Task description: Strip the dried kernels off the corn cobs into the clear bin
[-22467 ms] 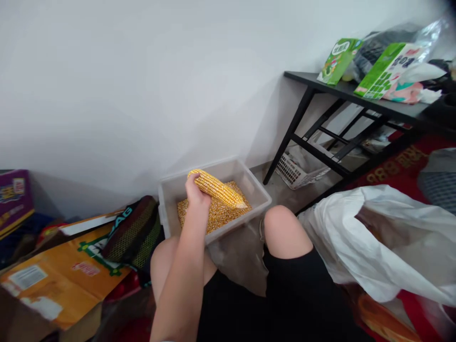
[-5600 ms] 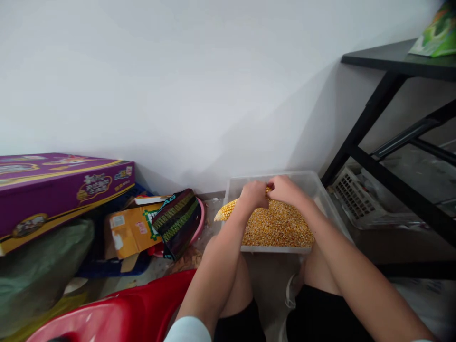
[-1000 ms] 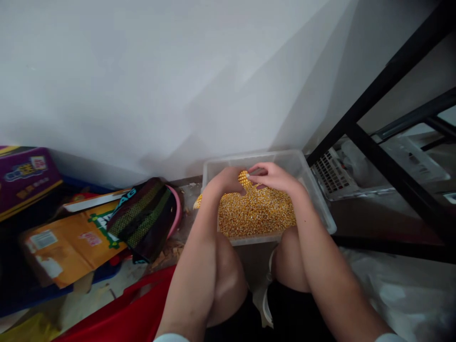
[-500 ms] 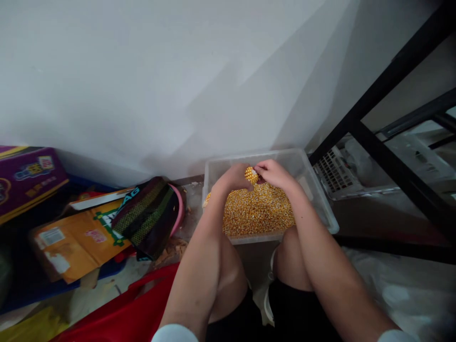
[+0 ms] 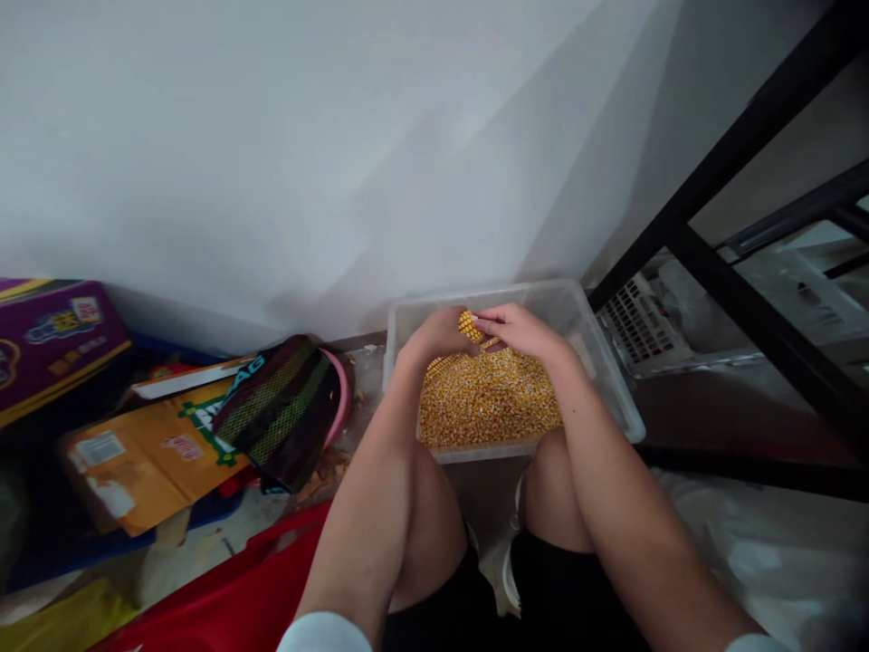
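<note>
An ear of corn (image 5: pixel 467 326) with yellow kernels is held over a clear plastic bin (image 5: pixel 628 403). My left hand (image 5: pixel 443 333) is closed around the ear, its fingers mostly hidden behind it. From the other side my right hand (image 5: pixel 517 330) presses its fingers against the ear's near end, so part of that end is covered. Loose corn kernels (image 5: pixel 492 403) lie heaped in the bin below both hands. Another cob shows partly beneath my left wrist, inside the bin.
To the left lie a dark mesh bag (image 5: pixel 278 407) over a pink basin (image 5: pixel 341 398), a flattened orange carton (image 5: pixel 149 462), a purple box (image 5: pixel 61 340) and something red (image 5: pixel 237 580). A black metal frame (image 5: pixel 733 290) rises at the right, with a white basket (image 5: pixel 642 326) behind it. A wall stands behind the bin.
The ear has shifted slightly left and turned. My right fingers have moved left onto it and now cover more of its pale end.
</note>
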Tool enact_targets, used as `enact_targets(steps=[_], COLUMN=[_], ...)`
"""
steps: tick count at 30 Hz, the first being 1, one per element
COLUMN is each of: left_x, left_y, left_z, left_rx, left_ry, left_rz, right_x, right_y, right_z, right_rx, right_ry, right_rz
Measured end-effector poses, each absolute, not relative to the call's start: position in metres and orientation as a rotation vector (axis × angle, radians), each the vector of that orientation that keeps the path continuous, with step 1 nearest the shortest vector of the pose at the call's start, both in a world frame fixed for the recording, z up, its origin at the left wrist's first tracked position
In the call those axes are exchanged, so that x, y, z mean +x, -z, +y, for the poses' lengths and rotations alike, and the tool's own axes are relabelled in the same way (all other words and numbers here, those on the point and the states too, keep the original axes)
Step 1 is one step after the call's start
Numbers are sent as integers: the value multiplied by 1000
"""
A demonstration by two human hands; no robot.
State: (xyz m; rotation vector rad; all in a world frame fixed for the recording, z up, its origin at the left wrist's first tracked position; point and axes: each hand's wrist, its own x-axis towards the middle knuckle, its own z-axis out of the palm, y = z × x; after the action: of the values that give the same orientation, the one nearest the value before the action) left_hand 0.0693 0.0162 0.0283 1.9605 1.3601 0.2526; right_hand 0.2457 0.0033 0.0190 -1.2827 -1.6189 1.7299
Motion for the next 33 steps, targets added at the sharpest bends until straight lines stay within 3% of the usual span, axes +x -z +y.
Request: enact_targets(steps=[4,11,22,33], left_x=[72,85,104,94], left_y=[-29,-27,-39,-27], left_z=[16,13,2,9], left_rx=[1952,1986,2172,2205], left_ry=[-345,-336,-189,-292], left_rz=[1364,1461,1640,1535], right_x=[244,241,241,237], right_y=[-22,-17,-24,-16], right_z=[2,4,2,4], right_rx=[-1325,-1540,-1541,-1533], right_ry=[-1656,-1176,-1512,-1415], right_rz=[-1633,-1688,-1553,-1649])
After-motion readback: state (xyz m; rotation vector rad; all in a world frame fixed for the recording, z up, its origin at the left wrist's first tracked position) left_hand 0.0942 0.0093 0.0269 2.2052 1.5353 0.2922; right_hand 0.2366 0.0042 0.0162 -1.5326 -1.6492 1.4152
